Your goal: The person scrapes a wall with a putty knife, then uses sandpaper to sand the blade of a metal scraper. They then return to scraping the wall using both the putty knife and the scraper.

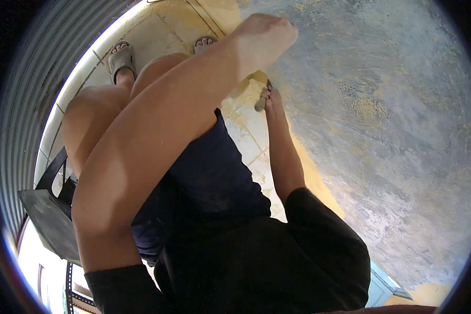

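Observation:
My left hand (266, 30) reaches across, high in the view, against the grey, mottled wall (371, 104). Its fingers look curled in, and whatever they may hold is hidden. Lower down, my right hand (272, 97) is closed round the handle of a hand tool (260, 105) that looks like a scraper. The rounded, tan handle end sticks out below the fingers. A small dark part shows above them, near the wall's edge; the blade cannot be made out clearly. Yellowish patches and streaks show on the wall surface beside both hands.
My bent knees (91, 118) and sandalled feet (122, 60) are on the left, over pale floor tiles (159, 36) with yellowish smears. A corrugated metal sheet (23, 104) curves along the left edge. A dark chair-like object (52, 214) stands near my left elbow.

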The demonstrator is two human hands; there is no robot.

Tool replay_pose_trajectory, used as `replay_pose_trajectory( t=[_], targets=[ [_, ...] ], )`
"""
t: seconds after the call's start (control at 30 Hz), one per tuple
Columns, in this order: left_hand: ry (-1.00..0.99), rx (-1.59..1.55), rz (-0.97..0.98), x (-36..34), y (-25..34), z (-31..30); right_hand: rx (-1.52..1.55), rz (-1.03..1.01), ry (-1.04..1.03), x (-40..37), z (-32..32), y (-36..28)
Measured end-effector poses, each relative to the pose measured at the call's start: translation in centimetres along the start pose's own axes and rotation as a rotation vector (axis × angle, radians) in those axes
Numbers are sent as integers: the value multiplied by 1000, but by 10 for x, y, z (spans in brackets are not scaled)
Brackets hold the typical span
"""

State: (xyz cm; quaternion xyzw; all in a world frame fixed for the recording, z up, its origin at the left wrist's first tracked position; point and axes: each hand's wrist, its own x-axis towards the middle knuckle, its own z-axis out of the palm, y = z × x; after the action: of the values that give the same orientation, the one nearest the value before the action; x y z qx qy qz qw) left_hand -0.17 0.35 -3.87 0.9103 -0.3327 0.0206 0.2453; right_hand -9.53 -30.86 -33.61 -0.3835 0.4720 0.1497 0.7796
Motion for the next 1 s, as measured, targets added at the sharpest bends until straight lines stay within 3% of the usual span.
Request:
replay_pose_trajectory(
  t=[0.07, 0.13, 0.2, 0.27, 0.4, 0.47, 0.5, 0.6, 0.63, 0.67, 0.77, 0.87, 0.9, 1.0],
  targets=[
    [-42, 5, -49, 2, 3, -8, 133, 31, 42, 34, 1, 9],
    [-40, 14, -68, 3, 8, -7, 62, 26, -69, 14, 4, 10],
    [-30, 28, -101, 5, 2, -10, 65, -20, 36, -7, 4, 2],
    [38, 58, -70, 5, 3, -6, 180, 39, -28, -9, 4, 1],
    [126, 107, -51, 17, 9, 5, 42, -44, 126, -7, 32, 11],
    [137, 42, -57, 11, 16, -8, -88, -157, 51, -8, 18, 13],
    [144, 47, -64, 13, 13, -9, 79, -127, -44, -3, 3, 9],
    [137, 28, -77, 14, 12, -3, 11, -47, -90, 13, -6, 4],
    [130, 77, -69, 13, 12, -6, 240, 93, -39, 23, 0, 6],
    [127, 130, -60, 12, 13, -8, 246, 93, -31, 23, -5, 13],
    [145, 121, -77, 14, 14, 0, 18, -150, 40, 0, 20, 14],
    [147, 82, -71, 16, 8, 1, 167, -46, -24, -28, 21, 0],
    [138, 73, -68, 15, 11, -3, -25, -46, -92, 6, -2, 3],
    [-4, 143, -69, 17, 20, -17, 128, -17, 80, 15, 23, 13]
  ],
)
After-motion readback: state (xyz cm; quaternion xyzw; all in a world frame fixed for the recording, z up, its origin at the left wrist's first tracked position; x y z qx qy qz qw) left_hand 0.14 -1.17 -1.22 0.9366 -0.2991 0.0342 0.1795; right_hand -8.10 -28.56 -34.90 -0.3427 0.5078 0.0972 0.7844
